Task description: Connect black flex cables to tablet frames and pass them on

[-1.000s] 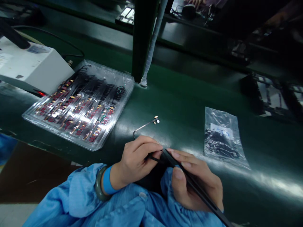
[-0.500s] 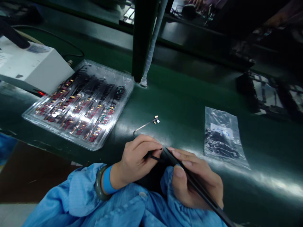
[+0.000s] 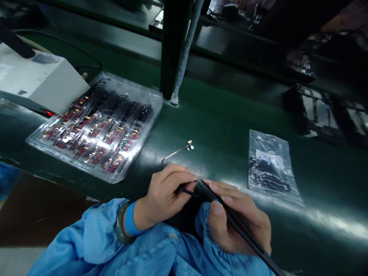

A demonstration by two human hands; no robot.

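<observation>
In my right hand (image 3: 240,220) is a pair of black tweezers (image 3: 244,232), slanting from the lower right up to the tips near my left fingertips. My left hand (image 3: 169,189) is closed, thumb and fingers pinching a thin black flex cable (image 3: 188,191) close to the tweezer tips. The pinched end is mostly hidden by the fingers. Just beyond my left knuckles, a thin strip with a small gold-and-white connector (image 3: 189,145) lies on the green bench mat (image 3: 218,126). Whether it is part of the same cable, I cannot tell.
On the left, a clear plastic tray (image 3: 120,178) holds rows of small red-and-gold parts with black cables. Behind it stands a white box-shaped device (image 3: 60,84) with a red light. A clear bag (image 3: 270,165) of black pieces lies right. A dark post (image 3: 175,50) rises ahead.
Both hands and the tweezers stay almost still. In the background at right, the dark holders with pale panels have shifted slightly left.
</observation>
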